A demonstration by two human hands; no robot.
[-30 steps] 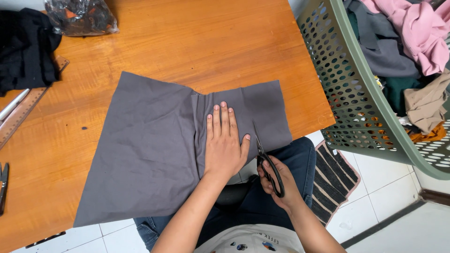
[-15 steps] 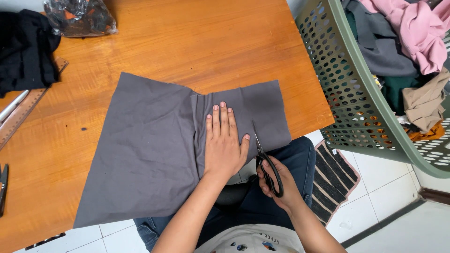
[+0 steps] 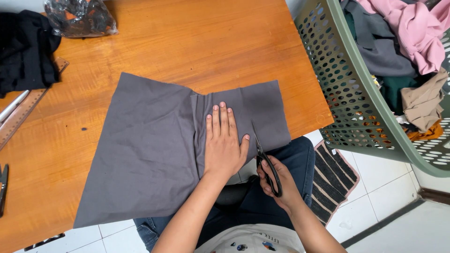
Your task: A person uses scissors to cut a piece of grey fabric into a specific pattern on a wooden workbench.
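Note:
A grey cloth point(image 3: 150, 150) lies spread on the wooden table point(image 3: 187, 42), with a folded part toward the right and its near edge hanging over the table's edge. My left hand point(image 3: 224, 143) presses flat on the cloth, fingers together and pointing away from me. My right hand point(image 3: 276, 180) grips black-handled scissors point(image 3: 266, 161) just right of the left hand. The blades point up into the cloth's near edge beside my left thumb.
A green perforated laundry basket point(image 3: 347, 89) full of clothes stands at the right. Black fabric point(image 3: 26, 49), a wooden ruler point(image 3: 23, 112) and a white pen point(image 3: 13, 105) lie at the table's left. A crumpled plastic bag point(image 3: 79, 16) sits at the back. A striped mat point(image 3: 330, 180) lies on the tiled floor.
The right hand with the scissors has crept slightly forward along the cloth's edge. The left hand stays flat in place.

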